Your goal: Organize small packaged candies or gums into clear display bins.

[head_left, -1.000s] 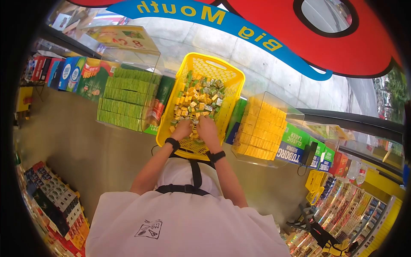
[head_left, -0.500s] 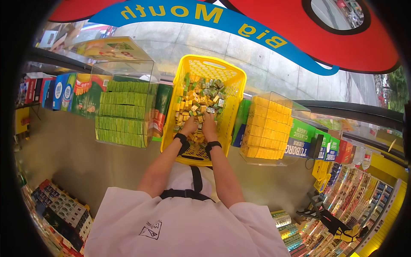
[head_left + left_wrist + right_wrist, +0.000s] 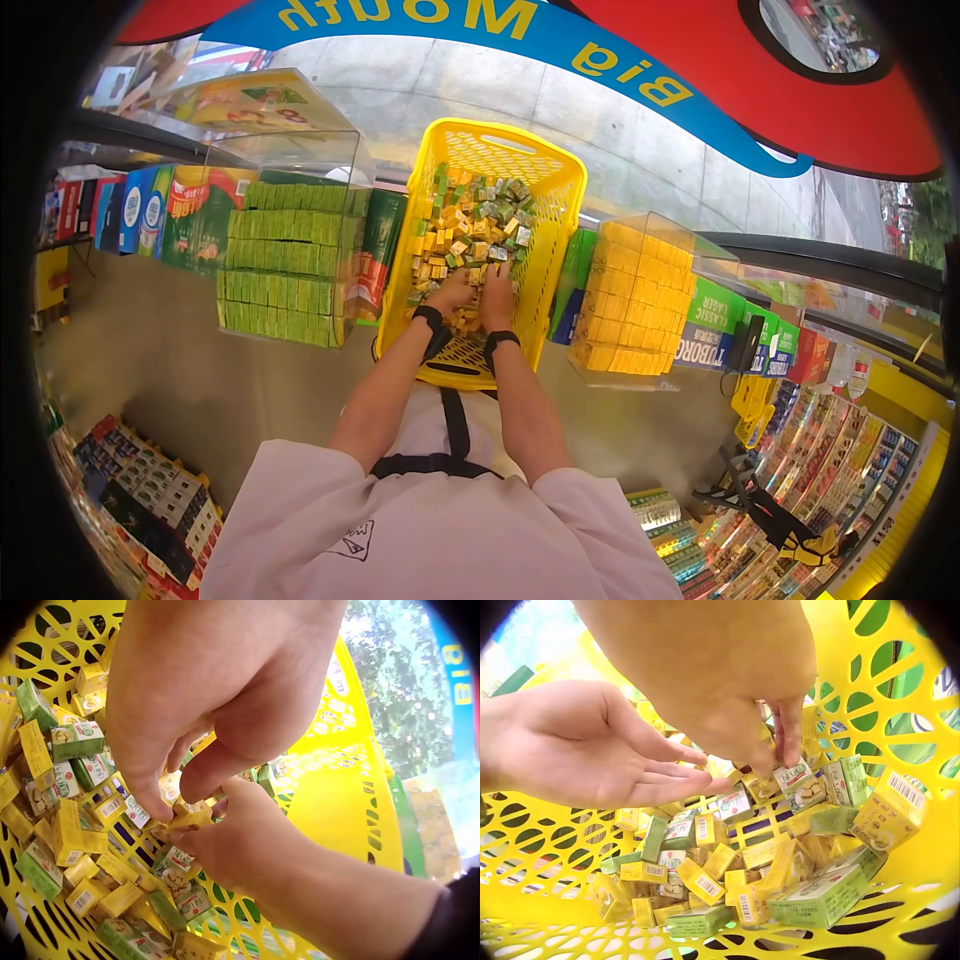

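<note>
A yellow perforated plastic basket [image 3: 562, 230] holds a heap of small yellow and green cartons, and both hands are inside its near part. In the right wrist view, my left hand [image 3: 592, 746] has its palm turned up and its fingers extended close above the cartons. My right hand [image 3: 720, 675] reaches down with bent fingers beside a green-and-white carton [image 3: 799, 784]. In the left wrist view the right hand's thumb and finger pinch a small yellow carton [image 3: 193, 816], and the left hand's fingertips are right beside it.
Clear display bins of green cartons [image 3: 285, 265] and yellow cartons [image 3: 635, 295] flank the basket. Beer cases [image 3: 712, 315] stand beneath and beside them. A window with a red and blue sign [image 3: 560, 50] is beyond; stocked shelves [image 3: 810, 470] are at the lower right.
Both hands stay low in the basket. The hands have drawn slightly nearer the basket's near end, and the fingers of the right hand have shifted among the cartons. The head view has tilted slightly.
</note>
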`<state>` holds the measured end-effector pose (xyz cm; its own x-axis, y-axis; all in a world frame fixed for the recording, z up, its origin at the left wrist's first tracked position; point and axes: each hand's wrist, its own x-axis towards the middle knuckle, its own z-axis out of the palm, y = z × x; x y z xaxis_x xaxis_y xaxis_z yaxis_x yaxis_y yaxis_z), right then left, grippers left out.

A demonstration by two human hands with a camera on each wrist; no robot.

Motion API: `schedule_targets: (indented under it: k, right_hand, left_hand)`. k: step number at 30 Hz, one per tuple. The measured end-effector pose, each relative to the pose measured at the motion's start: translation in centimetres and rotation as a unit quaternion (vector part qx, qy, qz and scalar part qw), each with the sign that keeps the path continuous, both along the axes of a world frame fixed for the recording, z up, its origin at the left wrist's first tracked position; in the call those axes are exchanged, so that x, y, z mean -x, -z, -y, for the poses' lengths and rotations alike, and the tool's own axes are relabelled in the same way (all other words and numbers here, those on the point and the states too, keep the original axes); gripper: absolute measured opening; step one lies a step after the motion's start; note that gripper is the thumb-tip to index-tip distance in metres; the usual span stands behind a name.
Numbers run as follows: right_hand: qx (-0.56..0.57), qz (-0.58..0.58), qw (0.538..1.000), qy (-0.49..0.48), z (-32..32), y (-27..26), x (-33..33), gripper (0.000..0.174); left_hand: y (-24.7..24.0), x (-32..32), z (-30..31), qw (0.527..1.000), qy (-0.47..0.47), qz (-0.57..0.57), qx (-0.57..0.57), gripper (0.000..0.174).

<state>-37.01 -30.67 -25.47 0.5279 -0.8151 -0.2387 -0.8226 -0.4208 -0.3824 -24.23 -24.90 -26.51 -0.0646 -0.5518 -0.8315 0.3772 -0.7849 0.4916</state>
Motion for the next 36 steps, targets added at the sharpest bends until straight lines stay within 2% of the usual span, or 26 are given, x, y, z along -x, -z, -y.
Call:
schedule_targets:
  k: [3, 4, 6, 8, 10, 11, 12, 13, 14, 15, 17, 18, 19, 20, 22, 25, 29, 34, 36]
  right_hand:
    - [-0.013, -0.02, 0.999, -0.028, 0.2, 0.6, 0.1, 0.015]
    - [-0.013, -0.019, 0.999, -0.029, 0.3, 0.9, 0.2, 0.015]
    - [-0.002, 0.03, 0.999, -0.025, 0.3, 1.2, 0.5, 0.019]
    - [-0.016, 0.025, 0.999, -0.013, 0.7, 1.2, 0.3, 0.02]
    - [-0.031, 0.017, 0.999, -0.002, 0.5, -0.3, 0.1, 0.021]
    - [-0.064, 0.048, 0.997, 0.023, 0.6, -1.5, -0.4, 0.022]
    - [-0.098, 0.079, 0.991, 0.048, 0.7, -3.1, -0.8, 0.024]
    - [-0.095, 0.08, 0.991, 0.047, 0.9, -4.3, -1.2, 0.024]
    - [-0.138, 0.087, 0.986, 0.042, 1.1, -5.4, -1.6, 0.029]
    - [-0.182, 0.091, 0.978, 0.036, 1.0, -5.6, -1.4, 0.034]
    - [-0.155, 0.121, 0.98, -0.005, 0.5, -6.0, -1.4, 0.036]
    - [-0.13, 0.147, 0.98, -0.043, 0.0, -6.1, -1.0, 0.039]
    - [-0.128, 0.149, 0.979, -0.046, 0.0, -6.7, -1.0, 0.039]
    - [-0.168, 0.153, 0.973, -0.047, -0.1, -7.5, -1.0, 0.04]
    - [-0.204, 0.161, 0.964, -0.049, -0.2, -8.3, -0.9, 0.041]
    - [-0.144, 0.19, 0.968, -0.072, -1.0, -9.4, -0.1, 0.041]
    - [-0.154, 0.238, 0.959, -0.02, -1.8, -12.2, 0.0, 0.032]
    - [-0.147, 0.28, 0.948, -0.033, -2.1, -13.1, 0.8, 0.029]
    - [-0.124, 0.295, 0.946, -0.048, -2.3, -13.5, 1.1, 0.036]
  left_hand:
    - [1.3, 0.6, -0.7, 0.999, 0.003, 0.052, 0.009, 0.077]
    - [1.0, 0.9, -0.9, 0.997, -0.025, 0.068, 0.022, 0.072]
    - [0.4, 1.0, -1.3, 0.994, -0.054, 0.084, 0.035, 0.069]
    - [-0.3, 0.2, -0.9, 0.991, 0.021, 0.129, -0.003, 0.066]
    - [-1.7, -0.4, -0.3, 0.986, 0.055, 0.155, -0.039, 0.062]
    - [-2.4, -0.7, 0.1, 0.976, 0.086, 0.185, -0.074, 0.059]
    - [-1.2, -0.2, -0.5, 0.976, 0.085, 0.184, -0.072, 0.059]
    - [1.3, 0.4, -1.4, 0.961, 0.049, 0.272, 0.006, 0.051]
    - [2.6, 0.8, -1.9, 0.931, 0.011, 0.354, 0.083, 0.045]
    - [1.8, 1.0, -2.1, 0.931, 0.009, 0.354, 0.084, 0.045]
    - [0.3, 0.4, -2.4, 0.962, -0.091, 0.225, 0.124, 0.04]
    - [-1.4, 0.3, -2.9, 0.962, -0.094, 0.225, 0.123, 0.04]
    - [-3.7, -0.1, -3.2, 0.968, -0.124, 0.18, 0.126, 0.039]
    - [-5.6, -0.3, -3.5, 0.971, -0.153, 0.132, 0.128, 0.038]
    - [-7.5, -0.8, -4.1, 0.97, -0.157, 0.135, 0.123, 0.038]
    - [-7.7, -0.7, -5.1, 0.967, -0.193, 0.118, 0.117, 0.038]
    - [-7.5, -0.9, -6.4, 0.96, -0.242, 0.047, 0.136, 0.041]
    - [-9.9, -1.0, -6.0, 0.96, -0.223, 0.047, 0.16, 0.04]
    - [-10.3, -0.9, -5.9, 0.96, -0.216, 0.056, 0.171, 0.038]
